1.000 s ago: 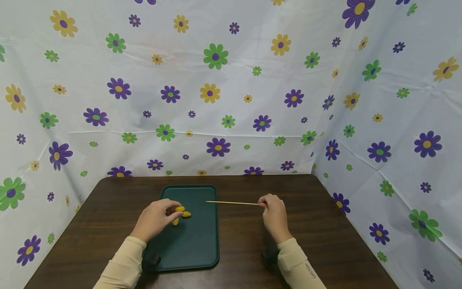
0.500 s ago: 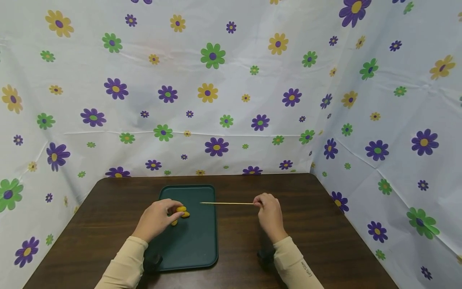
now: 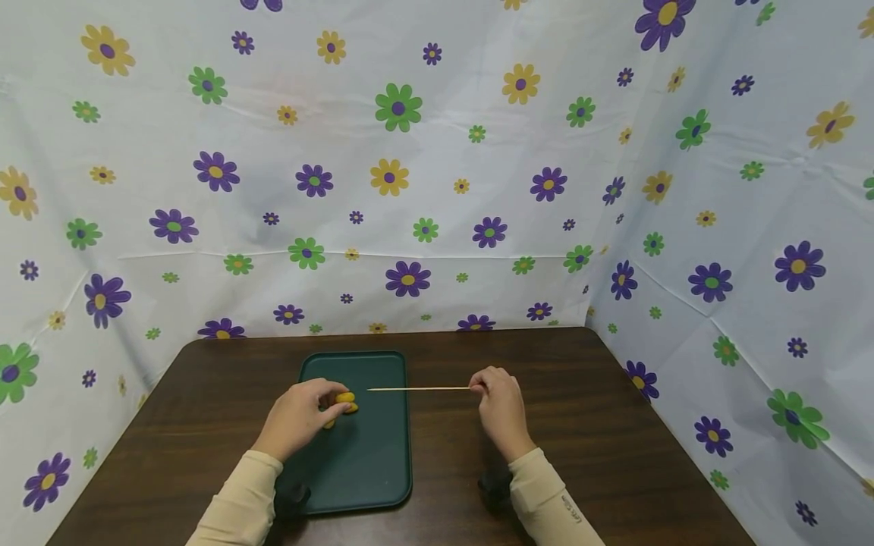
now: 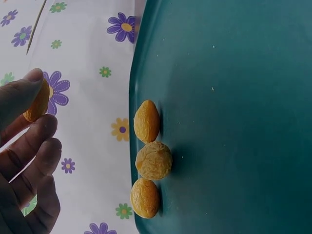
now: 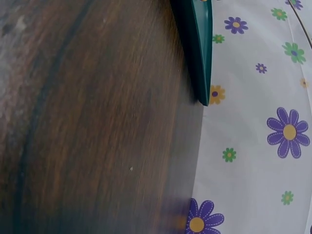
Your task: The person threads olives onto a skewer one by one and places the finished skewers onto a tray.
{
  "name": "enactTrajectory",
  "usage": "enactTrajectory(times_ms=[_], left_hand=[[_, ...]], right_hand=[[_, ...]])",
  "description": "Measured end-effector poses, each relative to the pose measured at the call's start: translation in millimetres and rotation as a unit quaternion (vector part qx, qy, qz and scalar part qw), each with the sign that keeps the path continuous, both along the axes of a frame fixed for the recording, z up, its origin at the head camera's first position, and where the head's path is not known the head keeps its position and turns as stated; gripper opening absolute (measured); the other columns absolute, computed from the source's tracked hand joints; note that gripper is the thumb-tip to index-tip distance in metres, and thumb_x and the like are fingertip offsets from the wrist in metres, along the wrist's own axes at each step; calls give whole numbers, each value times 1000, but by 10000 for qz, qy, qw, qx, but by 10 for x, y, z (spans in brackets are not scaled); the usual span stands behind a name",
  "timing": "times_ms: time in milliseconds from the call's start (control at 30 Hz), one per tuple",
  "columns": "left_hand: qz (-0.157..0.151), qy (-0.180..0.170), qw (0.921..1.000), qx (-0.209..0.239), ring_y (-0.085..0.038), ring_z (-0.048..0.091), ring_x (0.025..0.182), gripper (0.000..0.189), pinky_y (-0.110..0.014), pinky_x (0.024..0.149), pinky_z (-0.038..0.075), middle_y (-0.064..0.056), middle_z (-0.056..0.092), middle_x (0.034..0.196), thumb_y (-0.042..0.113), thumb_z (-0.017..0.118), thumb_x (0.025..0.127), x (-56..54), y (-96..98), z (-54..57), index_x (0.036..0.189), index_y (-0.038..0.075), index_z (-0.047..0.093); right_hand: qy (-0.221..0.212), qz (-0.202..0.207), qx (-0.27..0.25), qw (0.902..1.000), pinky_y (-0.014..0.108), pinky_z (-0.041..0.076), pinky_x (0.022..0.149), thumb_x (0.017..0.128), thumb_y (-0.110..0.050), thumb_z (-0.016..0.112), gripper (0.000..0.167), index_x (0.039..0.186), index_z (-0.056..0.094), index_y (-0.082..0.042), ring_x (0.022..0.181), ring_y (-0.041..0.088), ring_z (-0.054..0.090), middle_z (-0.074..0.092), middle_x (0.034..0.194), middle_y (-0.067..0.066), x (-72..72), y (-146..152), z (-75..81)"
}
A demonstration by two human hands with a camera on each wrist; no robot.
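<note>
- A person's left hand (image 3: 293, 417) pinches a wrinkled golden oval morsel (image 4: 39, 103) between thumb and finger, raised over a dark green tray (image 3: 369, 470); its other fingers curl loosely.
- The right hand (image 3: 501, 409), above a wood-grain tabletop (image 3: 451, 462), pinches a thin pointed skewer (image 3: 416, 389) near one end; how its remaining fingers lie cannot be told.
- The skewer runs roughly level, its tip over the tray, near the held morsel but apart from it.
- Three more morsels (image 4: 153, 161) sit in a close row on the tray.
- The step in hand appears to be aligning tip and morsel; the skewer is bare.
- The next move likely calls for a steady left pinch and a straight push through the middle, fingertips clear.
</note>
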State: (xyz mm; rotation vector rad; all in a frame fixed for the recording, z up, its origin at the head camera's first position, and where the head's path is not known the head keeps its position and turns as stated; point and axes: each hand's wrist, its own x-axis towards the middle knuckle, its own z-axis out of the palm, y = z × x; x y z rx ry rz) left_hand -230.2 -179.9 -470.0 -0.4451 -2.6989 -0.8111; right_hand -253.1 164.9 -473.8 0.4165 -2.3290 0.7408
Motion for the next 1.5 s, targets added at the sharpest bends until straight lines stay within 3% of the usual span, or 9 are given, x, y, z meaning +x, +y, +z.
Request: enactTrajectory(times_ms=[1500], left_hand=[[-60,510,9987,-72,-7,55,72,20,-26,64,50,15,62,82,25,88,79,15,53,-30,96,21,78]], right_hand=[[85,120,164,9998,35,44,68,77,-1,81,20,73,66,-15,74,15,58,65,75,-6,25,-185,-116]])
